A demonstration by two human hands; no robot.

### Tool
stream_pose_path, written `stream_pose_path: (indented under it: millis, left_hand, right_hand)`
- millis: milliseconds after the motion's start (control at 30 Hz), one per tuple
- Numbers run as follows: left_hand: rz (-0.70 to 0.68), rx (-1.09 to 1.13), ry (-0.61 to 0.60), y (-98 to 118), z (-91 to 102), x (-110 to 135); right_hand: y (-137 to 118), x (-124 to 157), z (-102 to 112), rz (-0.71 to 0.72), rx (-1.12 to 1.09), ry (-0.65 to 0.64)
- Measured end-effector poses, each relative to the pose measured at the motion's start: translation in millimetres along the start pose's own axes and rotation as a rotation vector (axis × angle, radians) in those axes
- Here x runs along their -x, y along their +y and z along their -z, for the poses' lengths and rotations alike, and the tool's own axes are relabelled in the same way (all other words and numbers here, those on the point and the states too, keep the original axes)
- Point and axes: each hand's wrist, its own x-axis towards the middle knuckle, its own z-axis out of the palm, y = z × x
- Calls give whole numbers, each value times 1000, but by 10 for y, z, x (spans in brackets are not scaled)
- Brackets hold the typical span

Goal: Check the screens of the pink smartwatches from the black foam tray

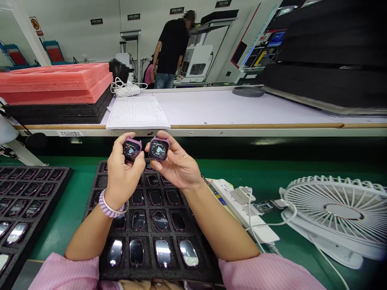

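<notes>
My left hand point(125, 173) is closed around a purple-cased smartwatch body point(132, 150), thumb and fingers on its edges. In my right hand point(178, 165) is a second smartwatch body point(159, 149), gripped by its sides. Both screens are lit with a dial and face me, side by side and a small gap apart. Neither watch has a strap. Below my hands lies a black foam tray point(104, 257) with several watch bodies in its compartments, their screens dark or reflecting light. My forearms hide part of this tray.
Another foam tray point(57, 201) of watches lies at left. At right are a white power strip point(260, 225) with cables and a white fan point(341, 213). A shelf ahead carries paper forms point(137, 112), pink foam point(57, 80) and black foam point(326, 60). A person point(172, 48) stands beyond.
</notes>
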Motion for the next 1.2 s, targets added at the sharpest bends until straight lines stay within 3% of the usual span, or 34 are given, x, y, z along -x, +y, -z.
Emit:
stream_pose_path:
  millis: [400, 1200]
  left_hand:
    - [10, 69, 44, -27, -38, 10]
    - [74, 188, 20, -4, -42, 7]
  right_hand:
    - [29, -39, -25, 86, -259, -100]
    - [16, -15, -57, 118, -222, -110]
